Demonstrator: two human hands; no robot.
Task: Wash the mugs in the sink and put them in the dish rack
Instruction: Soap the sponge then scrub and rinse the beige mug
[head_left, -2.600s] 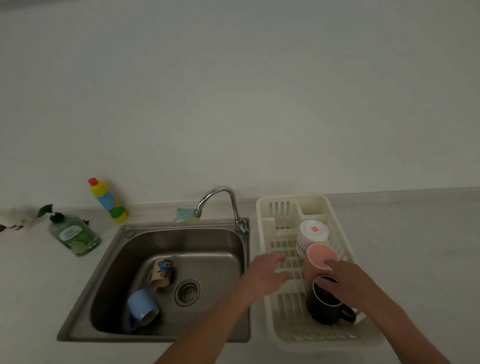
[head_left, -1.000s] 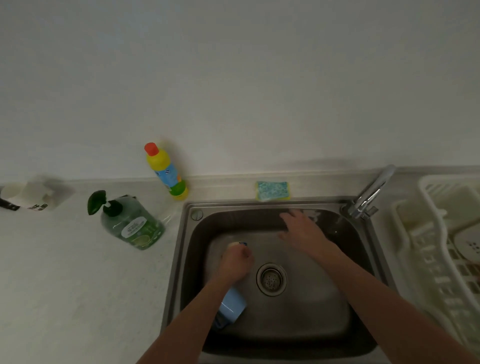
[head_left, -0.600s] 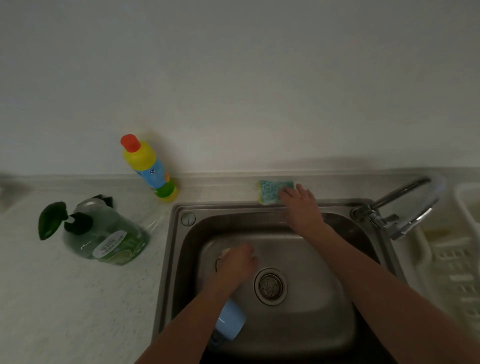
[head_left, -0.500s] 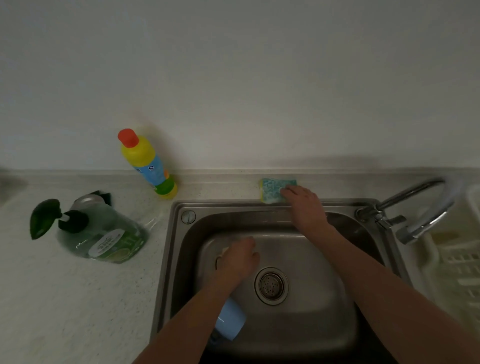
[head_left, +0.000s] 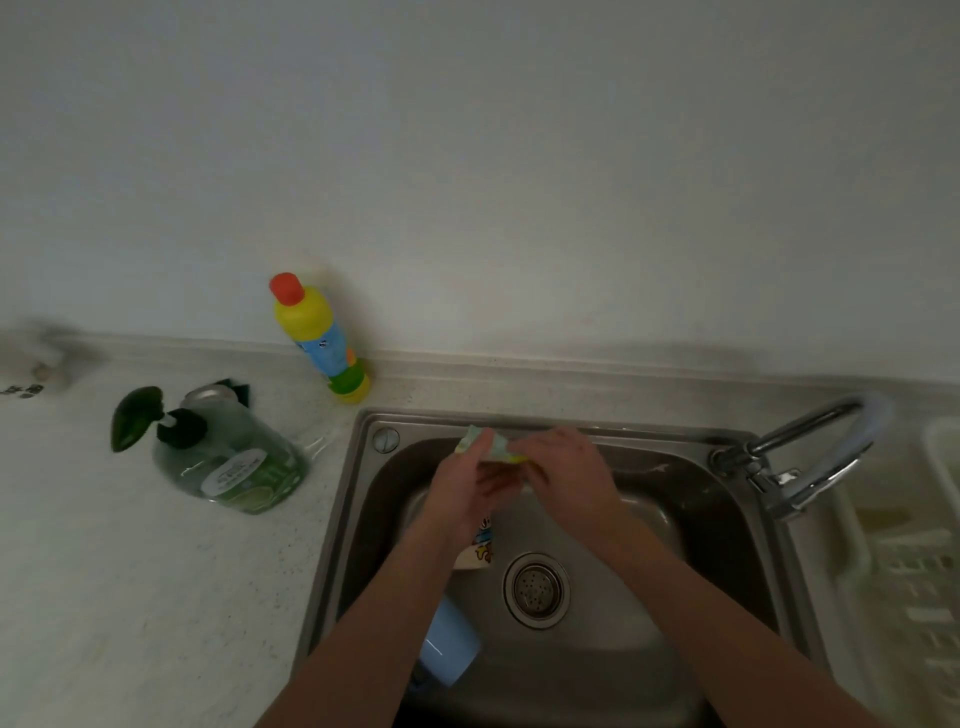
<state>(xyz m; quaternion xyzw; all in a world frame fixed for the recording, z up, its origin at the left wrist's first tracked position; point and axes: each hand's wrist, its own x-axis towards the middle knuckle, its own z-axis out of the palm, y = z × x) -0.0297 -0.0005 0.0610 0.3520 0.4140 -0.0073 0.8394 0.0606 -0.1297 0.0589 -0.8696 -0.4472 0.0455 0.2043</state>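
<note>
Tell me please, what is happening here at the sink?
A person is washing mugs. The left hand grips a cream mug with a cartoon print over the sink, and the right hand holds a sponge at its top. A blue mug lies in the basin, not yet washed. The faucet shows no running water.

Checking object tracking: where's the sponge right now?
Head view: the sponge is held between the left hand and right hand, above the back of the sink, just over the cartoon-print mug.
</note>
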